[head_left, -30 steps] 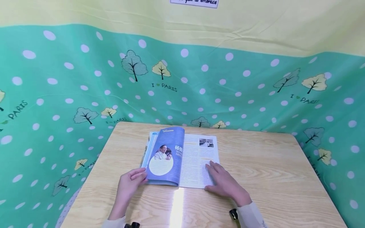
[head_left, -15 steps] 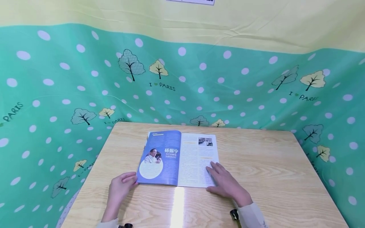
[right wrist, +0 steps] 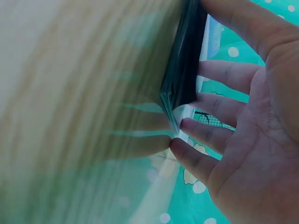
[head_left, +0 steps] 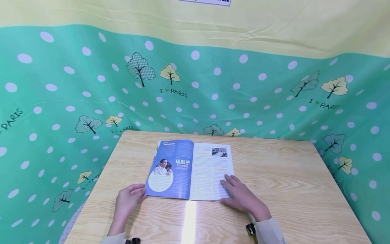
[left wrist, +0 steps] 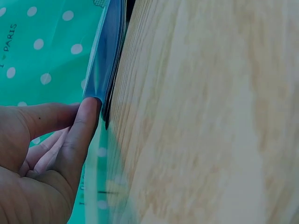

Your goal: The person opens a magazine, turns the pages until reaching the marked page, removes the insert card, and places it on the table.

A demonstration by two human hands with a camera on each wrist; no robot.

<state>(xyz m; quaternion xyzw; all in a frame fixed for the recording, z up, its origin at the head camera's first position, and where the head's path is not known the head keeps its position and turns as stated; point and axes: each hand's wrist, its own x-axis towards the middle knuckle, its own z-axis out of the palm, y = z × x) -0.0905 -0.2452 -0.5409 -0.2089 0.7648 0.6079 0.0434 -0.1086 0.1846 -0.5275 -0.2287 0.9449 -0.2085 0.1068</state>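
An open magazine (head_left: 201,173) lies on the wooden table. Its left page is blue with a portrait and a white circle; the right page is white with columns of text and a small photo. At the lower left corner my left hand (head_left: 129,200) holds the page edge, and the left wrist view shows thumb and forefinger (left wrist: 77,133) meeting at that corner. My right hand (head_left: 242,196) rests with spread fingers on the right page's lower outer edge. In the right wrist view its fingertips (right wrist: 177,143) touch the magazine's edge (right wrist: 180,70).
The wooden table (head_left: 289,176) extends on both sides of the magazine, with a bright strip of reflected light in front. A green dotted curtain (head_left: 231,81) with printed trees hangs behind and beside the table.
My left hand has moved left and down with the blue page, which has gone from raised and curved to lying flat on the left. The right hand has stayed at the right page.
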